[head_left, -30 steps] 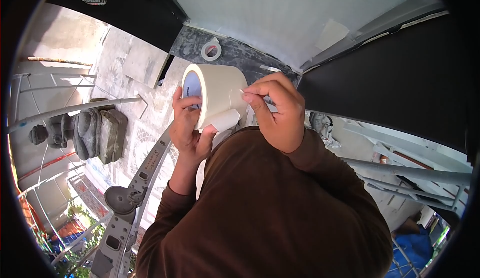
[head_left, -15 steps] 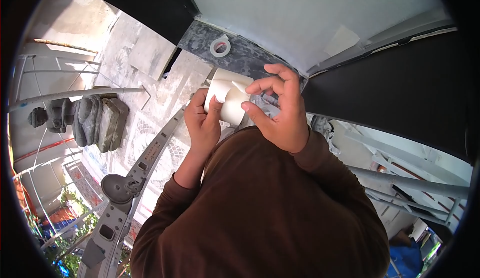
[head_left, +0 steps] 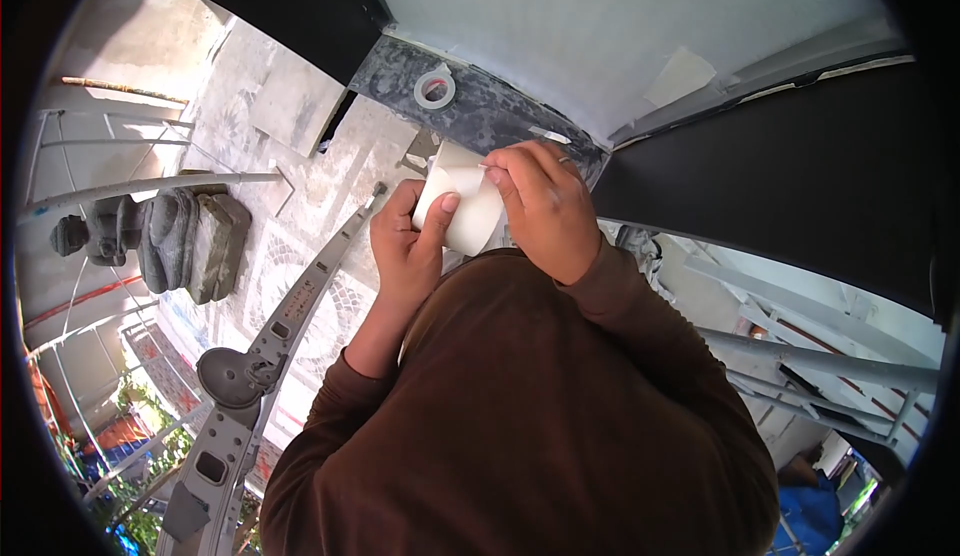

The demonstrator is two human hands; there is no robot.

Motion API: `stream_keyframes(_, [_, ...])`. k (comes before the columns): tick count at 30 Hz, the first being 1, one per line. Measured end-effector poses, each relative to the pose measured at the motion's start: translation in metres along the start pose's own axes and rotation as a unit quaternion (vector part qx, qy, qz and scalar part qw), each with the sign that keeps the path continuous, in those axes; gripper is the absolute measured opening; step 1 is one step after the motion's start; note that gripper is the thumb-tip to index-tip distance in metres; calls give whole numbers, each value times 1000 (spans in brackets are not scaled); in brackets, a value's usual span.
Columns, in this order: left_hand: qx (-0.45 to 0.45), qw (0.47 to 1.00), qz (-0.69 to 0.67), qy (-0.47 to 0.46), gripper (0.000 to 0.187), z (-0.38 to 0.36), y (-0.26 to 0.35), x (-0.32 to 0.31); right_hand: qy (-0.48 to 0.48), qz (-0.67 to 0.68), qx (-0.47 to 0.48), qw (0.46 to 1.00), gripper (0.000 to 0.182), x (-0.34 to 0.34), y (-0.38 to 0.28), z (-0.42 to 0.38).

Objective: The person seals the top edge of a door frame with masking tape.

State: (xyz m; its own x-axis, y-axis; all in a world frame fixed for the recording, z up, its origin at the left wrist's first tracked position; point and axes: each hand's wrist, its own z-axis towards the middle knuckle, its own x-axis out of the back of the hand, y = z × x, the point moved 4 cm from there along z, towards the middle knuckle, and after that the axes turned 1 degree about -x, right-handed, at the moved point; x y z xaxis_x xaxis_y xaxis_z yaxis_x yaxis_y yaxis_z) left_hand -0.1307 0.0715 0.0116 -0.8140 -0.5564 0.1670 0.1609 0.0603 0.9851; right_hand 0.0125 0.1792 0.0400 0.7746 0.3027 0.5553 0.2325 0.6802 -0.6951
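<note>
My left hand [head_left: 408,246] is wrapped round a wide, cream-white paper roll [head_left: 468,218], thumb pressed on its face and fingers behind. At the roll's upper right edge, my right hand [head_left: 545,206] is closed, with thumb and forefinger pinching the loose edge of the paper. Its other fingers are curled, and a ring shows on one of them. The roll is held in front of my chest, above a dark smeared ledge [head_left: 385,68]. A smaller roll of white tape [head_left: 434,87] lies flat on that ledge. Near the right hand, a small white scrap [head_left: 550,135] also lies there.
Black panels [head_left: 780,181] flank a pale wall panel [head_left: 600,36]. A long grey metal arm [head_left: 290,301] runs up on my left. Beyond it stand a grey stone statue [head_left: 170,236] and metal railings [head_left: 150,189]. Grey pipes [head_left: 820,354] lie at right.
My right hand has gone from spread fingers to a pinch at the roll's edge, moving down and left. The white scrap on the ledge now shows. The left hand keeps its hold.
</note>
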Motion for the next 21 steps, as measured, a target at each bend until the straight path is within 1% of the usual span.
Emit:
stream_keyframes(2, [19, 999, 30, 3, 27, 1, 0, -1, -13, -60, 27, 998, 10, -3, -2, 0])
stream_keyframes(6, [38, 998, 52, 4, 28, 1, -8, 1, -37, -30, 19, 999, 13, -5, -2, -6])
stream_keyframes(8, [58, 998, -1, -9, 28, -1, -12, -1, -56, 61, -50, 995, 18, -2, 2, -6])
stream_keyframes(9, [58, 998, -2, -7, 28, -1, -12, -2, -59, 60, -50, 995, 18, 1, 0, -6])
stream_keyframes(11, [41, 999, -26, -3, 29, 1, -11, -4, -81, 120, -80, 986, 30, 4, 0, -3])
stream_keyframes(12, [41, 999, -27, -1, 29, 1, -12, -3, -82, 119, -79, 986, 30, 3, 0, -2])
stream_keyframes(14, [37, 998, -2, -41, 28, 0, -15, 0, -67, 83, -82, 991, 35, -1, 3, -2])
stream_keyframes(15, [38, 998, -2, -42, 28, 0, -16, 1, -66, 83, -83, 991, 35, -2, 8, -2])
stream_keyframes(17, [34, 994, -58, -85, 25, -1, -17, 0, -99, 176, -148, 968, 37, -7, 22, -3])
stream_keyframes(18, [34, 994, -58, -86, 25, 1, -16, 4, -98, 176, -149, 968, 37, -5, 22, -3])
stream_keyframes(19, [-34, 990, 4, -139, 28, 4, -8, 7, -129, 225, -212, 942, 33, -6, 26, -3])
stream_keyframes(20, [-103, 974, 66, -191, 33, 4, -2, 5, -158, 271, -274, 909, 30, -8, 29, -6])
stream_keyframes(21, [-101, 974, 65, -190, 33, 4, 0, 5, -160, 270, -275, 909, 30, -8, 32, -6])
